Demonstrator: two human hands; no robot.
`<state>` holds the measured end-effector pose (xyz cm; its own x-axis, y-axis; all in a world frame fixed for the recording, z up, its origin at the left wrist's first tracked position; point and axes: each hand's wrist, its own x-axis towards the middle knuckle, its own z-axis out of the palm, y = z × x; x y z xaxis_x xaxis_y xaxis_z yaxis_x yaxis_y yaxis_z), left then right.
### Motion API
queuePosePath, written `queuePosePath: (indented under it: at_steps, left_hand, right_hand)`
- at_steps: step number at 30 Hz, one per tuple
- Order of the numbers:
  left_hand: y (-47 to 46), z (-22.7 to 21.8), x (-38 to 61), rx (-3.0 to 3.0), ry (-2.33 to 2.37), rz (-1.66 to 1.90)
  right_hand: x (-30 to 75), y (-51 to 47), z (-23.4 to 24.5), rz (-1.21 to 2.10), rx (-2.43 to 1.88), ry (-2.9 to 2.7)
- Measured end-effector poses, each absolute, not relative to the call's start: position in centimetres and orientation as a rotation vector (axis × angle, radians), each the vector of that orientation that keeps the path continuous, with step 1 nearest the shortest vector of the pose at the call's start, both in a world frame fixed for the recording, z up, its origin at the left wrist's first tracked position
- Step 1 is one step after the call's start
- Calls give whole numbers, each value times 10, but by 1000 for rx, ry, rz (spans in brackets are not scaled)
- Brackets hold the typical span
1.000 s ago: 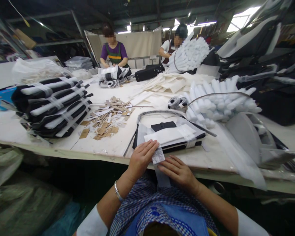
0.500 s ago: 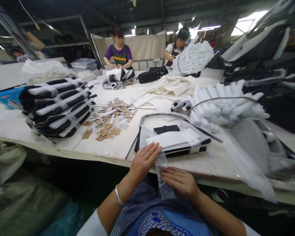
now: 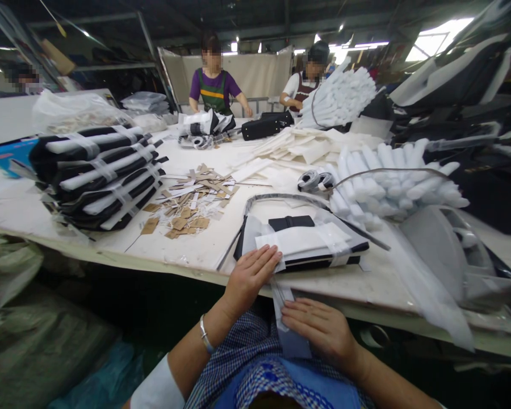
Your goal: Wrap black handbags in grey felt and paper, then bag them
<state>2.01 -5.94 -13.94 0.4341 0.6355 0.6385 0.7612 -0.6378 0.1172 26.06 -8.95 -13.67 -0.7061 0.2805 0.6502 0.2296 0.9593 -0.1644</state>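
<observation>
The step in hand looks like handling a clear strip at the bag's near side. At lower centre, the left hand [image 3: 255, 270] lies flat on the lower left corner of the bag [image 3: 310, 261], fingers straight and close together; its thumb is hidden. The bag lies at the near edge of the table [image 3: 215, 247], just right of the frame's middle. To its lower right, the right hand [image 3: 317, 326] has its fingers together along the strip [image 3: 293, 343]; whether they pinch it I cannot tell. The next move seems to call for a steady left hand and the strip kept flat.

Containers: at far left, a blue box [image 3: 23, 153], contents not visible; below it, at lower left, a sack [image 3: 38, 335], contents hidden; at upper left, a plastic bag [image 3: 79, 108] with brownish pieces inside, too blurred to name; at right, a grey tray [image 3: 430, 244] with something pale in it.
</observation>
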Motion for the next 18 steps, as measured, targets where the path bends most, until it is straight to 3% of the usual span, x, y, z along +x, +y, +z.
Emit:
queuePosePath:
  at_steps: [8,18]
  left_hand:
    - [-65,-140,26,-2485,-1256,-906]
    - [-64,-138,25,-2538,-1308,-1093]
  right_hand:
    - [241,-37,-76,-54,-253,-2413]
    - [233,-20,-85,75,-436,-2271]
